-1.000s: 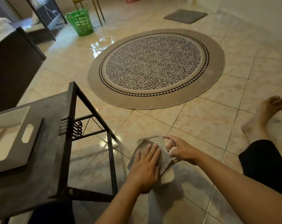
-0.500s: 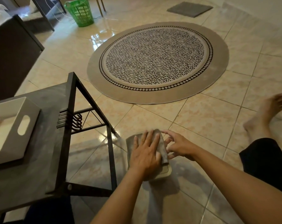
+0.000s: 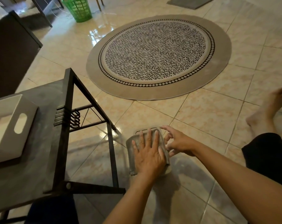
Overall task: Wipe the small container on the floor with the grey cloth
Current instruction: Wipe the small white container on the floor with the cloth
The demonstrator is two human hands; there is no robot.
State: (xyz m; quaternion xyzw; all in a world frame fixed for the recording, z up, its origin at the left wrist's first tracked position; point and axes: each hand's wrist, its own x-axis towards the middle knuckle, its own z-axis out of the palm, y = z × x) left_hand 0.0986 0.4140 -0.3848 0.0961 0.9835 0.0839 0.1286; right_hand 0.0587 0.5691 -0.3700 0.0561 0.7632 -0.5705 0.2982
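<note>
left hand point(image 3: 149, 155): laid flat, fingers spread, pressed on soft grey cloth point(image 3: 131, 156) | small container point(image 3: 142, 131): rounded-rectangular, pale, mostly covered beneath that palm on glossy tiled floor point(image 3: 201, 120) | right hand point(image 3: 179, 141): fingers loosely spread, set against container's right edge, nothing gripped

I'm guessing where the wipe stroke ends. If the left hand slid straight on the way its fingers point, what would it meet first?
The left hand, flat on the grey cloth, would probably first reach the small container's far rim, then bare floor tile.
</note>
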